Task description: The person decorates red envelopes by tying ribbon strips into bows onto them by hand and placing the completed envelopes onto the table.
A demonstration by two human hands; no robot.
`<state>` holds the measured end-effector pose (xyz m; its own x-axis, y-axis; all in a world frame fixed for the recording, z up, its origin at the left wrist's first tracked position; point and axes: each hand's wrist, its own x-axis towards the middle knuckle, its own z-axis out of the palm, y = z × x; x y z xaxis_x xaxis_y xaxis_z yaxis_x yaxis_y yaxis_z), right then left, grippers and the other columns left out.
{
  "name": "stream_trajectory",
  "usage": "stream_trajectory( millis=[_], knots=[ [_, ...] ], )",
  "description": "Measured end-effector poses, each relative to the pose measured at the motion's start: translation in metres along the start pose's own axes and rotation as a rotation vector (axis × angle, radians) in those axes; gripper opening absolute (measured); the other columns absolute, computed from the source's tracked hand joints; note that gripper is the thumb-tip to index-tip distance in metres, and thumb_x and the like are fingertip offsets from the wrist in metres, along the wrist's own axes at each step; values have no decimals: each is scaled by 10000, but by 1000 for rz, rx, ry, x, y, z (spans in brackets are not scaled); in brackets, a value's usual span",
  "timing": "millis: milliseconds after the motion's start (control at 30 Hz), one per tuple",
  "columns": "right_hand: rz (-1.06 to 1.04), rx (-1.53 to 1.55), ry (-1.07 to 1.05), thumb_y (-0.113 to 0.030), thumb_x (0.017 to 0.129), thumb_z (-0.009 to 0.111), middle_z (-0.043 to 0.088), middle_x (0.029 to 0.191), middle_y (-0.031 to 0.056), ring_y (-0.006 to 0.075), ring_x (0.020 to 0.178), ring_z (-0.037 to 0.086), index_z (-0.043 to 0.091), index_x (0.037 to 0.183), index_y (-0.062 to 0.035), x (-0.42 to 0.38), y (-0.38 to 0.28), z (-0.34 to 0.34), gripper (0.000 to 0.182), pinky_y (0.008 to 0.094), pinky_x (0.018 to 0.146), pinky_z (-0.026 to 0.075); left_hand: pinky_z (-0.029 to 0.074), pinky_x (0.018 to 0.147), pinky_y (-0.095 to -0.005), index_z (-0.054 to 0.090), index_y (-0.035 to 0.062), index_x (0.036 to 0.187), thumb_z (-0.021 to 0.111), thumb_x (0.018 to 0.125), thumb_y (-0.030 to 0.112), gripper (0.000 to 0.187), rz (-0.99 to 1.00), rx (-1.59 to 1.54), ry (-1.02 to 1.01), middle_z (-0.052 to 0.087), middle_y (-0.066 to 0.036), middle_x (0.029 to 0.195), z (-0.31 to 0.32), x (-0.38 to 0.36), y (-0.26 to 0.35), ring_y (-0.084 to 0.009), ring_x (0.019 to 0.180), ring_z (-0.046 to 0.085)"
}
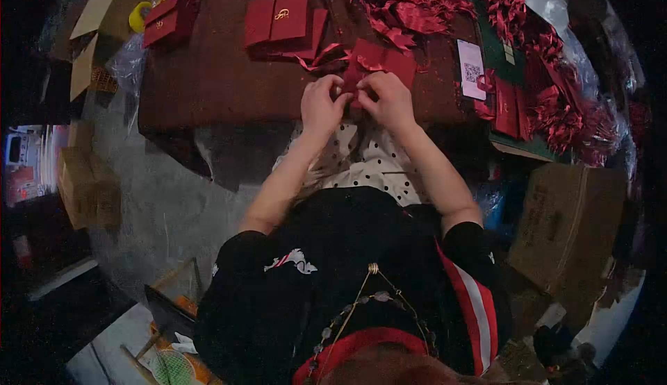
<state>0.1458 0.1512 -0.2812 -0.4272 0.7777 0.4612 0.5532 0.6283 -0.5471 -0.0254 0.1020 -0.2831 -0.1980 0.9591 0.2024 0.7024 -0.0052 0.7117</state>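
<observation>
Both hands meet at the near edge of a red card-like piece on the brown cloth-covered table. My left hand has its thumb and fingers pinched at the piece's left side. My right hand pinches its lower edge, close beside the left. A red ribbon runs from the piece toward the left. Behind my left hand lie stacked red boxes or envelopes with a gold emblem. What sits between the fingertips is too small to tell.
Red ribbons are heaped at the back. A phone showing a QR code lies right of my hands, near more red pieces. Another red box and yellow tape are at left. Cardboard boxes stand beside the table.
</observation>
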Motion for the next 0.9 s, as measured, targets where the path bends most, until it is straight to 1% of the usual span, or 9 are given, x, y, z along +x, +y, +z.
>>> stream_trajectory(
  millis=[167, 300, 433, 500, 567, 667, 767, 867, 900],
  knots=[
    [-11, 25, -3, -142, 800, 706, 646, 914, 102, 317, 890, 625, 671, 932, -93, 4, 2, 8, 145, 443, 763, 523, 496, 880, -431, 685, 69, 1076, 826, 760, 218, 376, -32, -5, -25, 697, -101, 956, -2, 1, -1, -326, 981, 629],
    [-36, -16, -31, -139, 815, 710, 672, 924, 100, 320, 892, 640, 683, 954, -82, 4, 4, 9, 152, 432, 780, 520, 497, 906, -423, 692, 73, 1110, 817, 771, 216, 388, -50, 11, -61, 706, -102, 998, -1, 4, -4, -329, 1013, 632],
    [-107, -31, -21, -123, 792, 723, 626, 905, 97, 327, 877, 618, 643, 964, -87, 4, 8, 14, 193, 433, 749, 530, 493, 927, -426, 694, 74, 1159, 798, 784, 193, 407, -106, 29, -115, 696, -126, 1068, -2, 4, -2, -340, 1047, 614],
    [-89, -47, -67, -122, 787, 726, 621, 899, 95, 322, 875, 613, 636, 950, -85, 4, 7, 14, 190, 439, 735, 531, 485, 942, -430, 693, 66, 1152, 788, 790, 180, 391, -19, 26, -68, 687, -137, 1100, -1, 5, -6, -350, 1064, 604],
    [-110, -33, -59, -123, 791, 723, 620, 898, 98, 323, 878, 613, 637, 949, -84, 2, 8, 19, 184, 440, 734, 531, 477, 953, -432, 691, 62, 1148, 782, 793, 173, 383, -66, 7, -111, 685, -137, 1104, -4, 4, -4, -357, 1071, 599],
    [-133, 7, -52, -133, 801, 714, 624, 903, 111, 336, 889, 610, 639, 945, -76, 0, 9, 22, 172, 447, 737, 523, 477, 943, -435, 689, 54, 1139, 771, 794, 162, 372, 12, -6, -77, 681, -146, 1082, 2, 2, -12, -352, 1087, 592],
    [-64, 43, 3, -127, 800, 706, 633, 884, 122, 357, 861, 610, 642, 927, -68, 1, 7, 25, 154, 458, 745, 511, 482, 925, -441, 677, 39, 1156, 757, 792, 141, 387, 41, -10, -34, 666, -158, 1072, 2, -1, -5, -371, 1058, 596],
    [8, 68, -41, -112, 822, 682, 637, 874, 142, 369, 891, 613, 640, 923, -48, 2, -1, 24, 128, 472, 811, 507, 484, 926, -446, 672, 28, 1158, 741, 792, 127, 385, 57, -4, -47, 662, -166, 1088, 0, -3, -2, -380, 1050, 599],
    [-66, 70, -20, -111, 823, 681, 637, 877, 147, 371, 896, 611, 641, 913, -49, 3, 2, 26, 115, 476, 835, 504, 483, 928, -447, 673, 29, 1156, 741, 790, 126, 385, 58, -3, -35, 662, -167, 1085, 1, -3, -2, -381, 1044, 603]
  ],
)
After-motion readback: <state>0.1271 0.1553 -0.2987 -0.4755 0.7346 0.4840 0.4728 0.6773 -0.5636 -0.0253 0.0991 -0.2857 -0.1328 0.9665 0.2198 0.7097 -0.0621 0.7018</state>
